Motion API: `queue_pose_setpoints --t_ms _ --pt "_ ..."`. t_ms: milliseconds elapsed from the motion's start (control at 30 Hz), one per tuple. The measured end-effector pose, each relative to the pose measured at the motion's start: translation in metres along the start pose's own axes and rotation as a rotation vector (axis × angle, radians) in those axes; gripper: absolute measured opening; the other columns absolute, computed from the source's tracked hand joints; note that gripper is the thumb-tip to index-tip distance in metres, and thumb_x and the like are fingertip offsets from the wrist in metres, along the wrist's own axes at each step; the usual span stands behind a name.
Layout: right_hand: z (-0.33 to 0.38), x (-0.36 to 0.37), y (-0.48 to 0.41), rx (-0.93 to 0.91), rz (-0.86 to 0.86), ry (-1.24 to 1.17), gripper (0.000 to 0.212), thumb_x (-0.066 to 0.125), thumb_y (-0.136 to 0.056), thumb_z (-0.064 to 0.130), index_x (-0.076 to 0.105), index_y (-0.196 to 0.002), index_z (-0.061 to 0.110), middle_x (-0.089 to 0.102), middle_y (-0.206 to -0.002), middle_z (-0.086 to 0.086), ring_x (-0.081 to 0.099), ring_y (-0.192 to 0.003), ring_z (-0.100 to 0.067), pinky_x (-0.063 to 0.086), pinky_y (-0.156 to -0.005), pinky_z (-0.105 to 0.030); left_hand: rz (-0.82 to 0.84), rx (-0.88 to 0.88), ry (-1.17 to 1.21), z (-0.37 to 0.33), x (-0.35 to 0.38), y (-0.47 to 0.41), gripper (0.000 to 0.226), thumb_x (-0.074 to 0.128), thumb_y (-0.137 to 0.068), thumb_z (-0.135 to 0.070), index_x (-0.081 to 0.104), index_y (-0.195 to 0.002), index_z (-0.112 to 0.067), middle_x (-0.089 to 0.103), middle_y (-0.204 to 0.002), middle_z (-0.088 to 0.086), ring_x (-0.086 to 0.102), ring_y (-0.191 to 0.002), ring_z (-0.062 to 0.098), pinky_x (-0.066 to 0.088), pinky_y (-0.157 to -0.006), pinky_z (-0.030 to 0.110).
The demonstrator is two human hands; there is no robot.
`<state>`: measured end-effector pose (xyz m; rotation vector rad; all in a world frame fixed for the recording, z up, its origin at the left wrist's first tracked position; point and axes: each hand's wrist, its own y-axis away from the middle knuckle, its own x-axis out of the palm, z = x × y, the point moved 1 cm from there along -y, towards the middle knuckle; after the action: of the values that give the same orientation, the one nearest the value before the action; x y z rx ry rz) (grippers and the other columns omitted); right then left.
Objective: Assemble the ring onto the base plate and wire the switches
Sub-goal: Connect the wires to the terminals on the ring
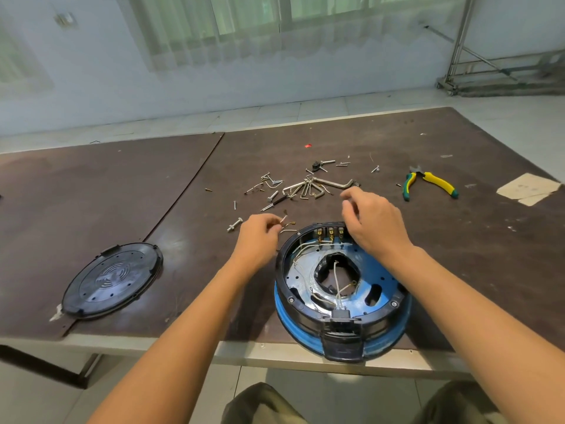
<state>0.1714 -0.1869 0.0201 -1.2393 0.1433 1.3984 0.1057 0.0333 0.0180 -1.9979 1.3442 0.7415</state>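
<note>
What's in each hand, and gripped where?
Left hand pinches a small metal-tipped wire by one end. Right hand seems empty, fingers loosely curled above the switches.

Part of ring [279, 270] under right hand [374, 223]

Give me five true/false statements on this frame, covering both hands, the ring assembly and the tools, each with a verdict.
1. The left hand pinches a small wire terminal. True.
2. The right hand grips the pliers. False: the pliers lie untouched on the table, further right; the right hand hangs over the switches.
3. The black ring sits on the blue base plate. True.
4. The round black cover lies on the ring. False: it lies on the table to the left, apart from it.
5. Hex keys lie among loose screws beyond the hands. True.
</note>
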Motion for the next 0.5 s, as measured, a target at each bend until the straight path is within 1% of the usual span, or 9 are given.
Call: queue_pose_setpoints --t_ms 33,100,167,233,300,367,400,433,500 --pt "-0.003 -0.004 0.001 0.032 -0.008 0.031 0.022 0.047 -0.099 0.02 0.063 -0.115 0.017 0.069 -0.085 -0.001 0.062 -0.078 -0.023 0.04 -0.064 -0.032 -0.012 0.015 0.038 -0.01 -0.003 0.001 0.021 0.058 -0.097 -0.013 0.072 -0.112 -0.013 0.071 -0.094 0.002 0.061 -0.081 0.012 0.048 -0.077 0.026" --pt "-0.011 -0.008 0.004 0.107 0.016 0.026 0.025 0.048 -0.097 0.018 0.061 -0.118 0.02 0.067 -0.08 0.003 0.061 -0.072 -0.02 0.042 -0.063 -0.034 -0.01 0.069 0.077 -0.03 -0.008 0.004 0.024 0.062 -0.094 -0.017 0.07 -0.116 -0.015 0.07 -0.093 0.002 0.059 -0.081 0.011 0.049 -0.081 0.028" --pt "-0.016 -0.01 0.007 0.171 0.067 -0.116 0.025 0.05 -0.097 0.019 0.061 -0.12 0.023 0.064 -0.075 0.008 0.058 -0.067 -0.015 0.047 -0.064 -0.036 0.046 0.124 0.117 -0.048 -0.008 0.004 0.027 0.064 -0.094 -0.018 0.068 -0.12 -0.013 0.069 -0.091 0.006 0.06 -0.082 0.014 0.05 -0.084 0.031" --pt "-0.016 -0.012 0.008 0.178 0.117 -0.251 0.025 0.051 -0.098 0.022 0.061 -0.121 0.024 0.065 -0.075 0.007 0.06 -0.07 -0.012 0.049 -0.068 -0.036 0.126 0.135 0.196 -0.062 -0.003 0.003 0.028 0.063 -0.095 -0.016 0.066 -0.123 -0.012 0.07 -0.088 0.006 0.065 -0.081 0.016 0.053 -0.084 0.03" --pt "-0.013 -0.015 0.008 0.153 0.17 -0.333 0.026 0.052 -0.1 0.022 0.062 -0.124 0.023 0.069 -0.081 0.0 0.065 -0.077 -0.018 0.051 -0.073 -0.038 0.204 0.114 0.275 -0.071 0.007 0.0 0.028 0.063 -0.096 -0.015 0.066 -0.123 -0.011 0.072 -0.091 0.004 0.069 -0.082 0.016 0.055 -0.08 0.024" --pt "-0.011 -0.018 0.006 0.133 0.19 -0.387 0.024 0.055 -0.1 0.022 0.065 -0.122 0.023 0.071 -0.086 -0.004 0.065 -0.083 -0.02 0.05 -0.077 -0.034 0.289 0.108 0.355 -0.076 0.017 -0.002 0.027 0.063 -0.096 -0.014 0.066 -0.123 -0.011 0.073 -0.095 0.0 0.068 -0.077 0.006 0.053 -0.072 0.016" --pt "-0.01 -0.019 0.005 0.124 0.179 -0.409 0.021 0.056 -0.099 0.022 0.067 -0.117 0.023 0.071 -0.087 -0.003 0.065 -0.083 -0.018 0.05 -0.076 -0.032 0.328 0.103 0.405 -0.076 0.022 -0.002 0.029 0.063 -0.096 -0.014 0.065 -0.125 -0.011 0.073 -0.099 -0.001 0.067 -0.076 0.002 0.054 -0.073 0.017" --pt "-0.01 -0.02 0.005 0.118 0.157 -0.423 0.017 0.058 -0.099 0.021 0.07 -0.111 0.023 0.071 -0.088 -0.002 0.064 -0.083 -0.017 0.05 -0.076 -0.03 0.354 0.1 0.43 -0.076 0.025 -0.003 0.03 0.063 -0.096 -0.015 0.064 -0.127 -0.012 0.073 -0.103 0.001 0.067 -0.077 0.002 0.055 -0.077 0.022" --pt "-0.011 -0.02 0.007 0.105 0.099 -0.417 0.014 0.061 -0.097 0.019 0.073 -0.104 0.02 0.071 -0.092 0.0 0.063 -0.086 -0.013 0.049 -0.078 -0.026 0.36 0.099 0.383 -0.075 0.03 -0.003 0.034 0.063 -0.096 -0.019 0.061 -0.13 -0.015 0.074 -0.097 0.008 0.066 -0.078 0.008 0.056 -0.085 0.032"
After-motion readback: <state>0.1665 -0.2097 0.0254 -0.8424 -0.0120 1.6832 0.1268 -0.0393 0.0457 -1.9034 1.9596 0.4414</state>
